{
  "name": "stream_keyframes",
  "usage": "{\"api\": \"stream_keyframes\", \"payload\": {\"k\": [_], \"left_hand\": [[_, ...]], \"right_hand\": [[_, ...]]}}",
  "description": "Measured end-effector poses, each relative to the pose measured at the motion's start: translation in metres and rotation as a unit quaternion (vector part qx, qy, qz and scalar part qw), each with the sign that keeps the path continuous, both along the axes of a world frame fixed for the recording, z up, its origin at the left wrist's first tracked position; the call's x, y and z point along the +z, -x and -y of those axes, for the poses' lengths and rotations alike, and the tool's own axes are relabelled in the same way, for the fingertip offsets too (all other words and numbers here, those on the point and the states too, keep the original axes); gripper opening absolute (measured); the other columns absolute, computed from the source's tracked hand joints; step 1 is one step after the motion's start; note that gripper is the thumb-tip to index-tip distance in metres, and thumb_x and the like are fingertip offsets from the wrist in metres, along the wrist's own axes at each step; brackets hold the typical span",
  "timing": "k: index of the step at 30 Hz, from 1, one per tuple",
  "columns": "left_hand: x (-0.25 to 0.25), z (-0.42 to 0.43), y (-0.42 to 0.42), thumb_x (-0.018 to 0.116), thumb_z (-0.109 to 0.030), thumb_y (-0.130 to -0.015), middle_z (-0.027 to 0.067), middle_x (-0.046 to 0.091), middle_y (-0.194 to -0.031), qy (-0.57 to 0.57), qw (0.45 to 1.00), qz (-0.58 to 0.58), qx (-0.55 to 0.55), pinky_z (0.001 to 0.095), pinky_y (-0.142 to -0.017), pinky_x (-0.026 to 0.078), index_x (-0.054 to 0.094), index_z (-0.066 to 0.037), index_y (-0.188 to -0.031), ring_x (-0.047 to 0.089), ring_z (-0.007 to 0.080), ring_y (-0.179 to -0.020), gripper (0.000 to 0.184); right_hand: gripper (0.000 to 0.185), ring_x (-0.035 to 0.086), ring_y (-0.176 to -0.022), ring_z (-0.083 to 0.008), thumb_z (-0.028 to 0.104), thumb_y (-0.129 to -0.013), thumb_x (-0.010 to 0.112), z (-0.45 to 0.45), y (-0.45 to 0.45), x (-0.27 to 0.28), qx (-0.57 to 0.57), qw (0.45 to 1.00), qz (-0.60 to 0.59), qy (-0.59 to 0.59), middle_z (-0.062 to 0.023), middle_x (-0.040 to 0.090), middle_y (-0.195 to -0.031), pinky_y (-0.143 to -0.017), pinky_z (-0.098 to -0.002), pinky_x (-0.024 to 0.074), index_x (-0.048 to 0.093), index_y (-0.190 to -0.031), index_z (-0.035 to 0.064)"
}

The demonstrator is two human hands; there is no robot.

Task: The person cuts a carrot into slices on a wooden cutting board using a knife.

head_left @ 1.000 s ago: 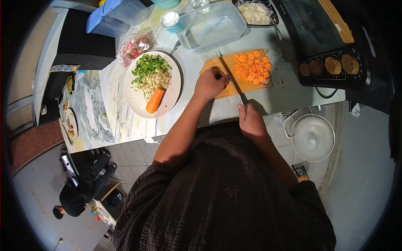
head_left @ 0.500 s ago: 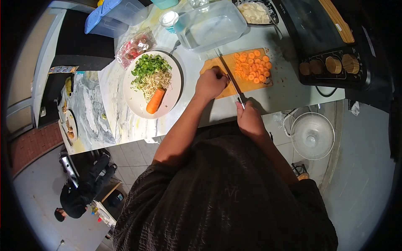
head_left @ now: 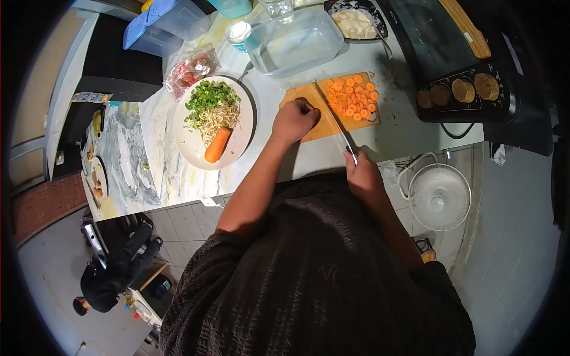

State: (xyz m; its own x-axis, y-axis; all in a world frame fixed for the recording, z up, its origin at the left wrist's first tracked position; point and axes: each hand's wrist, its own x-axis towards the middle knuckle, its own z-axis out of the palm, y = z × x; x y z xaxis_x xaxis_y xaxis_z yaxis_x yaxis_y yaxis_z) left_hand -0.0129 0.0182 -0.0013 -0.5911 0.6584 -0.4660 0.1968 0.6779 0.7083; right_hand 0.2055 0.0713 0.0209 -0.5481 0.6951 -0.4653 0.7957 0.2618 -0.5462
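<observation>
Carrot slices [head_left: 358,98] on board [head_left: 323,127] (right end)

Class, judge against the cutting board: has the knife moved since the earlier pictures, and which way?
Yes. Against the cutting board, the knife has shifted slightly rightward and down the picture.

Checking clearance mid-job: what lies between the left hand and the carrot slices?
The head view shows the knife blade between the left hand and the carrot slices, over the cutting board.

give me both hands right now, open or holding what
Left hand: curled over the cutting board; whether it holds anything can't be told.
Right hand: closed on the knife.
</observation>
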Motion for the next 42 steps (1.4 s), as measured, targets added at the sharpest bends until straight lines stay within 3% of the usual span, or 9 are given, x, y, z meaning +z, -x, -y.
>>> {"api": "stream_keyframes", "payload": {"k": [6,8,12,23,30,33,35,40,42], "left_hand": [[-0.008,0.002,0.001,0.066,-0.027,-0.082,0.0127,0.067,-0.067,-0.059,0.995,0.076,0.026,0.035,-0.064,0.05,0.07,0.0,-0.08,0.066,0.0236,-0.063,0.028],[0.005,0.002,-0.004,0.062,-0.017,-0.09,0.0036,0.061,-0.063,-0.07,0.995,0.056,0.039,0.027,-0.054,0.044,0.065,0.002,-0.076,0.054,0.0109,-0.055,0.024],[0.003,0.001,-0.005,0.065,-0.021,-0.084,0.0088,0.065,-0.062,-0.069,0.994,0.055,0.062,0.0319,-0.059,0.048,0.069,0.002,-0.076,0.062,0.0172,-0.057,0.024],[0.001,-0.002,-0.012,0.061,-0.015,-0.092,0.0013,0.059,-0.065,-0.134,0.967,0.174,0.128,0.0242,-0.044,0.038,0.066,-0.001,-0.081,0.048,0.0078,-0.049,0.019],[0.015,0.003,-0.014,0.063,-0.016,-0.092,0.0011,0.06,-0.067,-0.142,0.957,0.202,0.15,0.0235,-0.046,0.039,0.066,-0.001,-0.087,0.05,0.0078,-0.05,0.016],[0.016,0.0,-0.015,0.065,-0.016,-0.091,0.0007,0.06,-0.068,-0.128,0.968,0.166,0.138,0.0233,-0.047,0.04,0.066,-0.001,-0.089,0.05,0.0071,-0.051,0.015],[0.005,0.0,-0.012,0.066,-0.016,-0.088,0.0051,0.065,-0.074,-0.126,0.979,0.111,0.113,0.0273,-0.058,0.047,0.067,0.003,-0.09,0.057,0.0119,-0.061,0.019],[-0.001,-0.008,-0.01,0.067,-0.02,-0.086,0.0067,0.07,-0.08,-0.136,0.987,0.037,0.077,0.0295,-0.067,0.05,0.07,-0.001,-0.098,0.062,0.0137,-0.069,0.022],[0.001,-0.011,-0.013,0.067,-0.02,-0.086,0.0074,0.071,-0.081,-0.139,0.988,0.015,0.064,0.0301,-0.069,0.05,0.071,-0.002,-0.099,0.063,0.0145,-0.071,0.022]], "right_hand": [[0.043,0.06,-0.089,-0.0509,0.039,-0.098,0.051,-0.008,-0.004,0.005,0.008,0.999,-0.053,0.011,-0.0326,0.062,-0.092,-0.076,-0.0542,0.0483,0.056,-0.096,-0.0041],[0.042,0.059,-0.09,-0.051,0.038,-0.099,0.051,-0.012,-0.004,0.008,0.007,0.998,-0.068,0.006,-0.0317,0.062,-0.09,-0.075,-0.0526,0.0476,0.055,-0.096,-0.0037],[0.042,0.058,-0.088,-0.051,0.038,-0.099,0.05,-0.021,-0.006,0.011,0.001,0.996,-0.085,0.009,-0.0306,0.061,-0.086,-0.073,-0.0502,0.0466,0.054,-0.096,-0.0034],[0.042,0.057,-0.074,-0.0439,0.038,-0.098,0.053,-0.036,-0.015,0.006,0.015,0.995,-0.093,0.038,-0.0254,0.059,-0.076,-0.067,-0.0447,0.0454,0.054,-0.089,-0.0026],[0.041,0.054,-0.065,-0.0393,0.037,-0.098,0.054,-0.036,-0.014,0.003,0.02,0.995,-0.089,0.031,-0.0238,0.055,-0.071,-0.063,-0.0429,0.0438,0.053,-0.086,-0.0027],[0.041,0.053,-0.062,-0.0388,0.036,-0.098,0.054,-0.039,-0.016,0.01,0.006,0.993,-0.116,0.021,-0.0231,0.054,-0.068,-0.061,-0.0421,0.0433,0.053,-0.085,-0.0029],[0.041,0.052,-0.061,-0.0385,0.036,-0.098,0.054,-0.043,-0.019,0.007,0.009,0.994,-0.108,0.011,-0.0231,0.053,-0.067,-0.06,-0.0418,0.043,0.053,-0.085,-0.0031],[0.042,0.052,-0.059,-0.0365,0.036,-0.099,0.053,-0.044,-0.02,0.014,-0.001,0.993,-0.121,-0.001,-0.0231,0.053,-0.067,-0.059,-0.0421,0.0423,0.053,-0.085,-0.0034],[0.042,0.061,-0.08,-0.0476,0.038,-0.097,0.054,-0.047,-0.018,0.023,-0.014,0.996,-0.085,0.021,-0.0284,0.061,-0.078,-0.067,-0.0495,0.0467,0.056,-0.09,-0.0034]]}}
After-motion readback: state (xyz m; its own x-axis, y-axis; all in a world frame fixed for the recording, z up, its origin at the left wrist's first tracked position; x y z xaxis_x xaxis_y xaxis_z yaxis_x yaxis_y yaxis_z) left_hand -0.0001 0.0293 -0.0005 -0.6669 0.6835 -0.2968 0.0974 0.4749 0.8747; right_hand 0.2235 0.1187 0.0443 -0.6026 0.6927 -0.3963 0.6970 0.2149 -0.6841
